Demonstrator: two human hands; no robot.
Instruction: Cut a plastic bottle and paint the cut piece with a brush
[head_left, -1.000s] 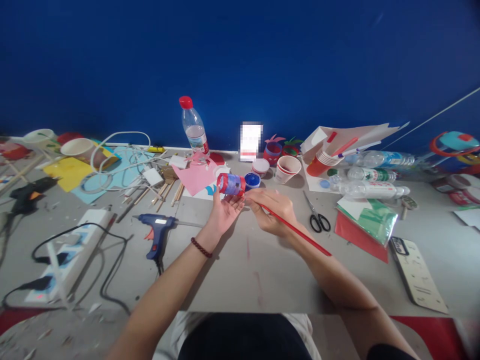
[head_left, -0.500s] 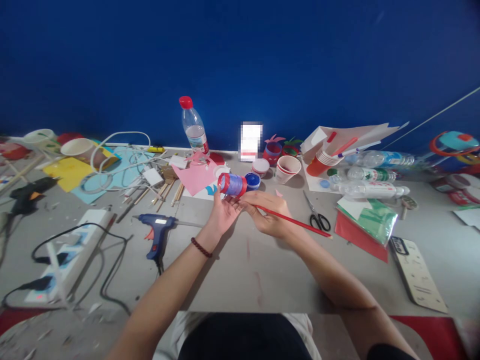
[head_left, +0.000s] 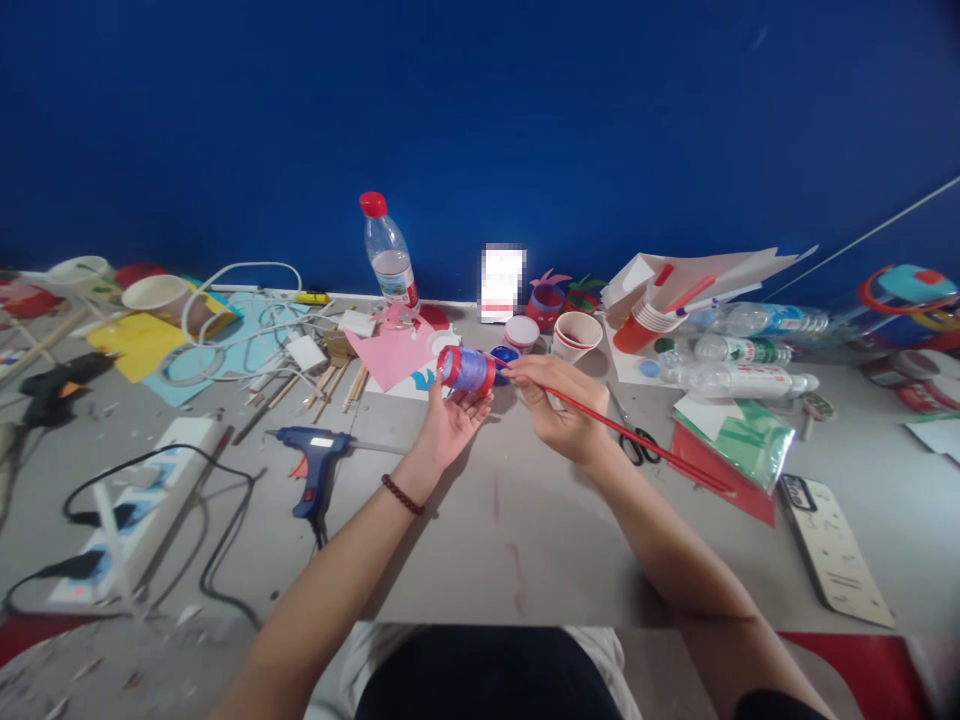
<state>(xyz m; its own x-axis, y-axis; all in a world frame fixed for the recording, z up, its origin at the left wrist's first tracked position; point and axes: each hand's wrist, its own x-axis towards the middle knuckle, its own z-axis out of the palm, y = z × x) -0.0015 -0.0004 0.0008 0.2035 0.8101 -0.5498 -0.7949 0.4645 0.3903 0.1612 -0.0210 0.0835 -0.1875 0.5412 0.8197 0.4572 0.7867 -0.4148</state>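
I have my left hand (head_left: 454, 430) turned palm up, fingers curled under a small cup (head_left: 469, 370) and the thumb against its near end, so the cup lies on its side above the table (head_left: 480, 560), just left of the pot of blue paint (head_left: 505, 353). Its middle is a streaky violet-blue, with red bands at both ends. My right hand (head_left: 562, 420) pinches a long red paintbrush (head_left: 622, 430) near the bristle end, the handle slanting back over the scissors (head_left: 641, 450). The bristles sit in front of the pot, close to the cup's right-hand band; from this feed I can't tell whether they are dipping into the paint, touching the rim or hanging clear of both. I read the step in hand as coating the outside of the cup, with the brush perhaps being loaded. Most of the side facing me looks coloured, so I judge the coat well along there, though the underside is hidden by my fingers. To carry on, I would want a modest load on the bristles, a light stroke along the thin or streaky places, and a small roll of the cup in the left fingers to bring up the hidden side. My worry would be smearing wet paint with that grip, or knocking the pot, since the white-lidded tub (head_left: 521, 332) and paper cups (head_left: 576, 335) crowd close behind it.
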